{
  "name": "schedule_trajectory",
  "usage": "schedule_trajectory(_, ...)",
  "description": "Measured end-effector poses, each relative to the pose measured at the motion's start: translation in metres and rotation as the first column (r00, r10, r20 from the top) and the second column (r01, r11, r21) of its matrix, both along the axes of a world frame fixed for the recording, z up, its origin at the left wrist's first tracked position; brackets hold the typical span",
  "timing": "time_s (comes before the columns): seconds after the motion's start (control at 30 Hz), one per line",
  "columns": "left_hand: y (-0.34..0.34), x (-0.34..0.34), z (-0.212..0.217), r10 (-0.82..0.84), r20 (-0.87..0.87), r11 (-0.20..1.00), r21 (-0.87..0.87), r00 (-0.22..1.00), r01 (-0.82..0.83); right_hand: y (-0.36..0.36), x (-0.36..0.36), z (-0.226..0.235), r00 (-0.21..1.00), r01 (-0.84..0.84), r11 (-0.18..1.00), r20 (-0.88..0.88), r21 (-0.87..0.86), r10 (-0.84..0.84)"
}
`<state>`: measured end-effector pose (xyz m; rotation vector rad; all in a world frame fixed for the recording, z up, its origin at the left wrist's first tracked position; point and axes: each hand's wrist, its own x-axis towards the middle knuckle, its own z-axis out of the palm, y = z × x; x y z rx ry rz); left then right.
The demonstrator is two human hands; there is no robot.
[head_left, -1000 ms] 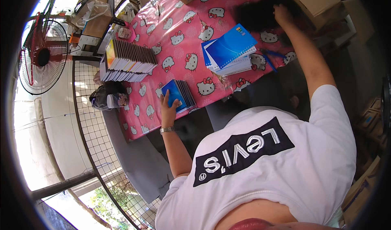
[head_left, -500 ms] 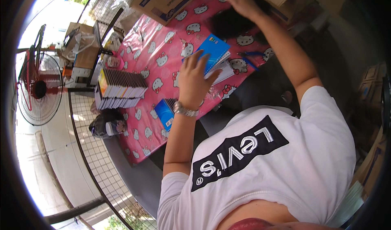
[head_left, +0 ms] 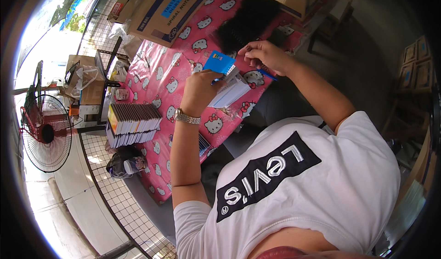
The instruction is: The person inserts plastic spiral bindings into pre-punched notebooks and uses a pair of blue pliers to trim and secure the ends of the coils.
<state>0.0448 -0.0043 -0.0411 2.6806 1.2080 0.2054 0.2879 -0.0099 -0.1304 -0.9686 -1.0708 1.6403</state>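
The left hand (head_left: pixel 198 90) is clamped on one blue-covered notebook (head_left: pixel 225 77), held over the table's (head_left: pixel 158 82) near edge; the right hand (head_left: pixel 265 54), fingers pinched together on a thin black strip, sits just beside it. One row of books (head_left: pixel 133 123) (count unreadable) lines the left edge, two cardboard boxes (head_left: pixel 165 8) crowd the far end, leaving bare cloth between.

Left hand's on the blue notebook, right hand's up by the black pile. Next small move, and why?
Probably bring the right hand down to the blue-covered notebook. The left hand holds it lifted off the pink patterned cloth, spiral edge toward the right hand, whose fingers look pinched on something small near the black pile; what it is cannot be told.
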Motion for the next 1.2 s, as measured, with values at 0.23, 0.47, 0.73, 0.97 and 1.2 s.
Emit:
schedule_trajectory(0.23, 0.002, -0.002, 0.0, 0.013, 0.02, 0.999, -0.032, 1.0, -0.013, -0.014, -0.01, 0.004, 1.0, -0.015, 1.0, -0.011, 0.003, 0.015)
schedule_trajectory(0.47, 0.006, -0.003, -0.003, -0.046, 0.031, 0.999, -0.016, 0.998, 0.047, -0.015, -0.013, 0.008, 1.0, -0.009, 1.0, 0.007, 0.024, 0.009)
schedule_trajectory(0.73, 0.018, -0.012, 0.012, 0.05, 0.115, 0.972, -0.234, 0.992, -0.022, -0.018, -0.012, 0.021, 0.998, 0.061, 0.997, -0.002, 0.036, -0.061)
schedule_trajectory(0.97, 0.018, -0.018, 0.032, 0.066, 0.274, 0.989, 0.107, 0.959, -0.099, -0.023, -0.018, 0.033, 0.989, 0.149, 0.975, -0.005, 0.165, -0.15)
schedule_trajectory(1.2, 0.012, -0.008, -0.008, 0.115, 0.191, 0.945, 0.281, 0.975, -0.167, -0.039, -0.092, 0.029, 0.921, 0.084, 0.835, 0.278, 0.544, -0.274)
